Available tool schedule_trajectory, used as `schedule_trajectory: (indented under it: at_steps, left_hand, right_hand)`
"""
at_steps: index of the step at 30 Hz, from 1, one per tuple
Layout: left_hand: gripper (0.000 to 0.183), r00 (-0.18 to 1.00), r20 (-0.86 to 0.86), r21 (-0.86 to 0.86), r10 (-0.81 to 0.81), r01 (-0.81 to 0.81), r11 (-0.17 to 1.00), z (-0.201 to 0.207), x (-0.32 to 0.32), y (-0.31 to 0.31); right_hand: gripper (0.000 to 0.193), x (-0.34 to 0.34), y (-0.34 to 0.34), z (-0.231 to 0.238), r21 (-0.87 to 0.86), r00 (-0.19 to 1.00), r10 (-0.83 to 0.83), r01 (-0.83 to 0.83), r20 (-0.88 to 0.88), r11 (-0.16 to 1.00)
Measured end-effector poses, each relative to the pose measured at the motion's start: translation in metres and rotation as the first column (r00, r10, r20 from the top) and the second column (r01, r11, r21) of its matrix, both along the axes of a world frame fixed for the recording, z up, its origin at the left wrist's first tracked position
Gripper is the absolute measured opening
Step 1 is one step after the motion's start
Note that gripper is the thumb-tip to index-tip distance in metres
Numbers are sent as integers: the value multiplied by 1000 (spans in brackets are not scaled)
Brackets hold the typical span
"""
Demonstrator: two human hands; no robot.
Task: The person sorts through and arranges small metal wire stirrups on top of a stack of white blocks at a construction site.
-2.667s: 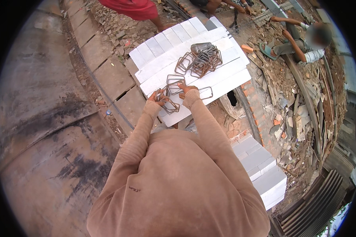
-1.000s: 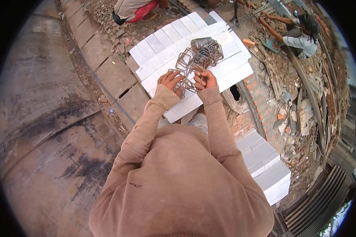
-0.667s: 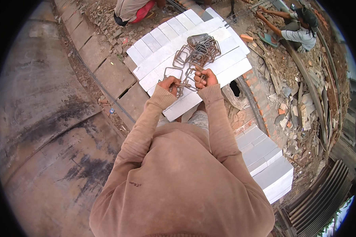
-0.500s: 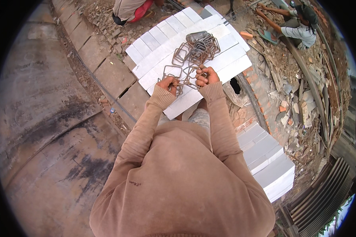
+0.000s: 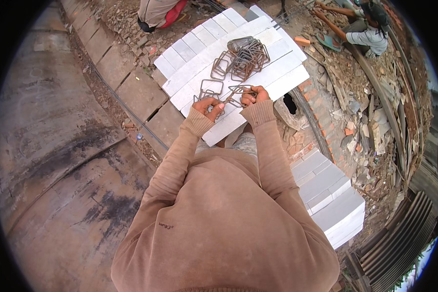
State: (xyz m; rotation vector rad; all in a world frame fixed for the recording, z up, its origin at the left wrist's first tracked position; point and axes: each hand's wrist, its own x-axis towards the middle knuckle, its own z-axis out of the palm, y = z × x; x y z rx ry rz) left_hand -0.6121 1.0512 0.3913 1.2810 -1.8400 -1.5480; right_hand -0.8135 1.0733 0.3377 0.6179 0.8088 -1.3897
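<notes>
Both my hands work over a stack of pale blocks [image 5: 272, 75]. My right hand [image 5: 254, 96] is closed on a square bent-steel stirrup [image 5: 238, 90], which leans across toward the left. My left hand [image 5: 208, 107] pinches the near-left end of the same stirrup, thumb against fingers. A few loose stirrups [image 5: 211, 86] lie on the blocks just beyond and under my left hand. Farther off, a heap of rusty stirrups [image 5: 248, 53] sits tangled on the block tops. My fingers partly hide the held metal.
A second pile of pale blocks [image 5: 326, 194] stands at my right. Rubble [image 5: 360, 131] and a curved beam [image 5: 379, 92] lie beyond it. One person crouches at the far right [image 5: 367, 39], another at the far left [image 5: 158, 14]. Concrete slabs [image 5: 136, 92] run along my left.
My left thumb has stretched out along the stirrup, and my right hand has turned and dropped slightly. The held stirrup has tilted between them. The heap stays where it was.
</notes>
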Motion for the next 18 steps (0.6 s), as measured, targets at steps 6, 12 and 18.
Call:
schedule_trajectory:
  at_steps: [6, 12, 18]
  left_hand:
    - [25, 962, -245, 163, 121, -82, 983, -29, 6, -3]
    - [26, 574, -629, 629, 525, -21, 777, -36, 12, -11]
    - [28, 754, -487, 613, 441, -66, 788, -20, 11, -18]
  right_hand:
    - [12, 4, -3, 17, 12, 999, -19, 20, -29, 1000]
    - [14, -2, 2, 25, -107, 982, 137, -150, -127, 983]
    - [19, 13, 9, 38, -215, 937, 294, -332, -187, 919]
